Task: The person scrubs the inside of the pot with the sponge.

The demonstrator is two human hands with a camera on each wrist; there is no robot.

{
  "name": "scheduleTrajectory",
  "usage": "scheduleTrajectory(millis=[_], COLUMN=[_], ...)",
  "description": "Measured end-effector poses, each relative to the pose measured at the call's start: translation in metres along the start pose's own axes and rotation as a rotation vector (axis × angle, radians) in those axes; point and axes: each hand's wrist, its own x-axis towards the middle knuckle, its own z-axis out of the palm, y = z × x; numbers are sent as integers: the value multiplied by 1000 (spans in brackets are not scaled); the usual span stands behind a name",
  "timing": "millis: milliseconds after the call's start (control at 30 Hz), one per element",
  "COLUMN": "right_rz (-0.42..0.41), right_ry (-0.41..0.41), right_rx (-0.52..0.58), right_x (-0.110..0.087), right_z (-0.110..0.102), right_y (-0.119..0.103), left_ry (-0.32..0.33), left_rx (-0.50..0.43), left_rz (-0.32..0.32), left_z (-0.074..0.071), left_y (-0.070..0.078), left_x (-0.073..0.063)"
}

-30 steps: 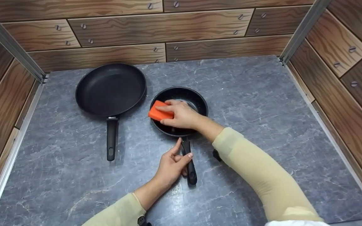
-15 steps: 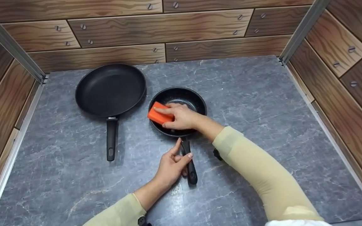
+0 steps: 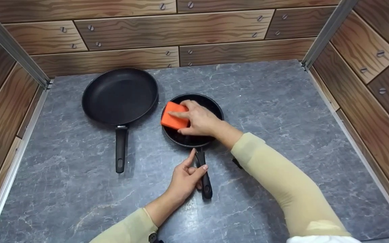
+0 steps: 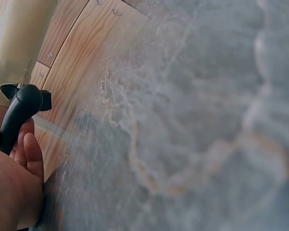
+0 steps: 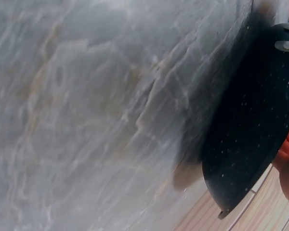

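Orange sponge [image 3: 174, 122] beneath gripping right hand [image 3: 202, 119], inside small pan [image 3: 213, 105]; left hand [image 3: 183, 179] grasping its handle [image 3: 207, 189]

I can't make out any readable text, label, brand, number or sign on anything from where I'm standing.
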Motion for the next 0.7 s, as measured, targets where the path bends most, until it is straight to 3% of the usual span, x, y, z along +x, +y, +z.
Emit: scheduleTrajectory(millis=[200,467,700], right_rz=[-51,-192,-264], right_ry=[37,107,115], right_rx=[-79,-167,-252], right_x=[1,3,4], right_z=[-2,-4,-4], right_y=[6,13,19], left_ry=[-2,2,-7], left_rx=[-5,-5,-3], left_rz=[8,6,6], left_z=[0,1,0], left_y=[0,0,0], left_x=[0,1,0])
